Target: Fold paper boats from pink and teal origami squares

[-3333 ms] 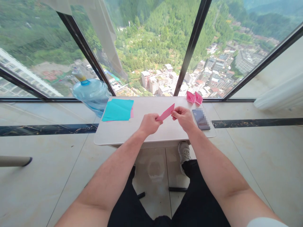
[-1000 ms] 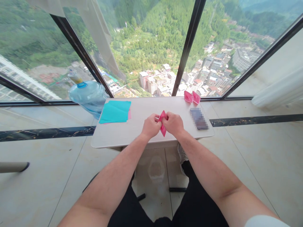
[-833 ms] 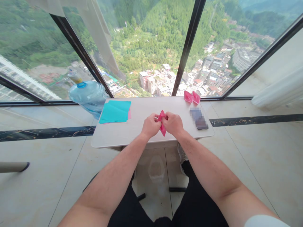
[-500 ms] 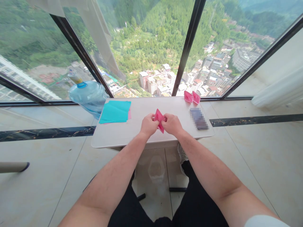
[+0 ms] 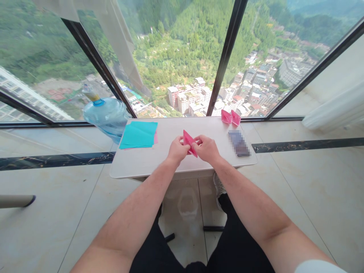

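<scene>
A folded pink paper boat is held above the near middle of the white table. My left hand pinches its left side, thumb on the near face. On the other side my right hand grips it between thumb and fingers. The boat is tilted, its pointed top leaning left and its lower tip pointing down to the right. Fingers cover part of its folds. Two more pink paper boats stand side by side at the table's far right corner.
Blue paper sheets lie at the table's left, with pink paper showing beneath. A blurred-out phone rests at the right. Beyond the left end stands a large water bottle. Tall windows rise behind the table.
The pink boat has turned in my hands, its top tip swinging left and the paper looking flatter. Both hands shifted slightly while keeping their hold.
</scene>
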`<state>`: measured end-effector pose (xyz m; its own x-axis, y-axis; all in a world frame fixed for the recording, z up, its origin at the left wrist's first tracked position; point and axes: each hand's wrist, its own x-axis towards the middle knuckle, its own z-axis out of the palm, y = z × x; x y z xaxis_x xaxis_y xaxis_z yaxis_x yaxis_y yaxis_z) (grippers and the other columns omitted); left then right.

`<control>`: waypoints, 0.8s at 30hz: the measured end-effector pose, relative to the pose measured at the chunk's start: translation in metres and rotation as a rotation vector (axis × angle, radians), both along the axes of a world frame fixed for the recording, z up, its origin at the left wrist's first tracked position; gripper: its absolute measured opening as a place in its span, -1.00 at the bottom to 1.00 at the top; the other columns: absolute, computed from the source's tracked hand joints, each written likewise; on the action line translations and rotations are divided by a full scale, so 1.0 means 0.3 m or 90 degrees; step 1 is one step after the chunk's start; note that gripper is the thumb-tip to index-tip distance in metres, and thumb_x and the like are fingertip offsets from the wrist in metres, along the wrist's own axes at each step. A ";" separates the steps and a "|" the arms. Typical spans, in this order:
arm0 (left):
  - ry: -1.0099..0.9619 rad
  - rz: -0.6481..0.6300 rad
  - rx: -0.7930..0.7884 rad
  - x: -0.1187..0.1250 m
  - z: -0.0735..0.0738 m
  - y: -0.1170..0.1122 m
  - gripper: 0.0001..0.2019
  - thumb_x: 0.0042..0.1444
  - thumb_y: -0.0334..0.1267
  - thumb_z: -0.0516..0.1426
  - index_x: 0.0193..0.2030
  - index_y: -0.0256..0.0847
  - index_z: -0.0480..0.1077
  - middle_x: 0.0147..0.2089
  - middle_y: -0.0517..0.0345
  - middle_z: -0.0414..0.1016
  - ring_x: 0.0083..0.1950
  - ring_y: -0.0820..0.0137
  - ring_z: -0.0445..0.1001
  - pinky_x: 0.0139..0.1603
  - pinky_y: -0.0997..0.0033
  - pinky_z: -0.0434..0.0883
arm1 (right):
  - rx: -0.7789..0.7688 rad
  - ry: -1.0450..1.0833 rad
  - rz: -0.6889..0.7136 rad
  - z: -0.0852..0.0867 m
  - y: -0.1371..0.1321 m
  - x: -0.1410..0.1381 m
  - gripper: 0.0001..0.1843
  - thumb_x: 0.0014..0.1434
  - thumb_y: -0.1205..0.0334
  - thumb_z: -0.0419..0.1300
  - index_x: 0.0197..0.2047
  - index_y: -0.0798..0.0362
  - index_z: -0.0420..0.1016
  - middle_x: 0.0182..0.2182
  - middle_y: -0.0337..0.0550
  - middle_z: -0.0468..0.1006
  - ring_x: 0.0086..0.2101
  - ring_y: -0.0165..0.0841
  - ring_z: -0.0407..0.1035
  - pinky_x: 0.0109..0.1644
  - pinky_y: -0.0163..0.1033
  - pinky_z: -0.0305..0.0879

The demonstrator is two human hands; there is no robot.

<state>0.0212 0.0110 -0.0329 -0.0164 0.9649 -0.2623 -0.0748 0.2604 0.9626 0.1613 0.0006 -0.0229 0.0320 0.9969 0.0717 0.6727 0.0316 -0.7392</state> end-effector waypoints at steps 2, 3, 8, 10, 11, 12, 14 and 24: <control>-0.018 0.026 0.001 -0.004 0.002 0.003 -0.57 -0.22 -0.53 0.17 -0.10 -0.26 0.35 -0.40 0.14 0.55 -0.39 0.29 0.57 -0.35 0.18 0.61 | 0.052 0.030 0.002 0.009 -0.006 -0.005 -0.78 0.14 0.13 0.25 -0.14 -0.01 0.55 -0.29 -0.23 0.62 -0.39 -0.40 0.45 -0.24 -0.30 0.29; -0.019 0.034 0.009 -0.005 0.001 0.003 -0.56 -0.22 -0.52 0.18 -0.10 -0.26 0.35 -0.40 0.15 0.54 -0.39 0.30 0.57 -0.35 0.19 0.61 | 0.078 0.036 0.011 0.013 -0.009 -0.007 -0.80 0.13 0.12 0.27 -0.18 -0.01 0.55 -0.26 -0.23 0.61 -0.37 -0.41 0.45 -0.22 -0.30 0.31; 0.019 0.037 0.048 -0.007 -0.014 0.003 -0.49 -0.24 -0.50 0.20 -0.03 -0.24 0.39 -0.38 0.18 0.53 -0.38 0.34 0.55 -0.31 0.27 0.58 | 0.125 -0.015 0.057 0.014 -0.016 -0.014 -0.93 0.15 0.20 0.27 -0.31 0.00 0.55 -0.20 -0.17 0.52 -0.30 -0.40 0.42 -0.16 -0.29 0.32; 0.018 0.024 0.042 -0.005 -0.020 0.002 -0.51 -0.23 -0.48 0.21 -0.04 -0.23 0.40 -0.40 0.19 0.54 -0.39 0.34 0.55 -0.31 0.28 0.57 | 0.123 -0.040 0.066 0.008 -0.015 -0.013 -0.89 0.20 0.28 0.19 -0.24 -0.01 0.57 -0.17 -0.16 0.51 -0.30 -0.40 0.42 -0.15 -0.29 0.32; 0.021 0.019 0.042 -0.005 -0.023 0.003 -0.53 -0.23 -0.47 0.21 -0.07 -0.23 0.40 -0.41 0.20 0.53 -0.40 0.35 0.55 -0.32 0.29 0.57 | 0.123 -0.051 0.068 0.005 -0.014 -0.012 -0.85 0.22 0.31 0.16 -0.22 -0.01 0.57 -0.16 -0.16 0.52 -0.30 -0.40 0.42 -0.14 -0.29 0.32; 0.030 0.019 0.047 -0.005 -0.026 0.004 -0.56 -0.23 -0.46 0.20 -0.10 -0.23 0.41 -0.41 0.20 0.53 -0.41 0.35 0.54 -0.33 0.31 0.56 | 0.122 -0.062 0.070 0.004 -0.015 -0.011 -0.82 0.22 0.33 0.14 -0.21 -0.01 0.58 -0.15 -0.15 0.52 -0.29 -0.40 0.43 -0.13 -0.28 0.32; 0.066 0.024 0.065 -0.007 -0.033 0.008 -0.64 -0.23 -0.44 0.20 -0.18 -0.23 0.42 -0.42 0.20 0.53 -0.42 0.38 0.51 -0.37 0.37 0.53 | 0.117 -0.081 0.069 0.004 -0.017 -0.010 -0.83 0.21 0.32 0.16 -0.23 0.00 0.60 -0.16 -0.15 0.54 -0.27 -0.38 0.44 -0.10 -0.28 0.31; 0.090 0.027 0.090 -0.012 -0.058 0.021 -0.65 -0.21 -0.40 0.21 -0.17 -0.24 0.47 -0.41 0.19 0.55 -0.44 0.40 0.48 -0.43 0.46 0.44 | 0.105 -0.145 0.039 0.006 -0.017 -0.017 -0.82 0.20 0.18 0.19 -0.29 0.02 0.61 -0.28 -0.15 0.56 -0.29 -0.35 0.42 -0.17 -0.27 0.26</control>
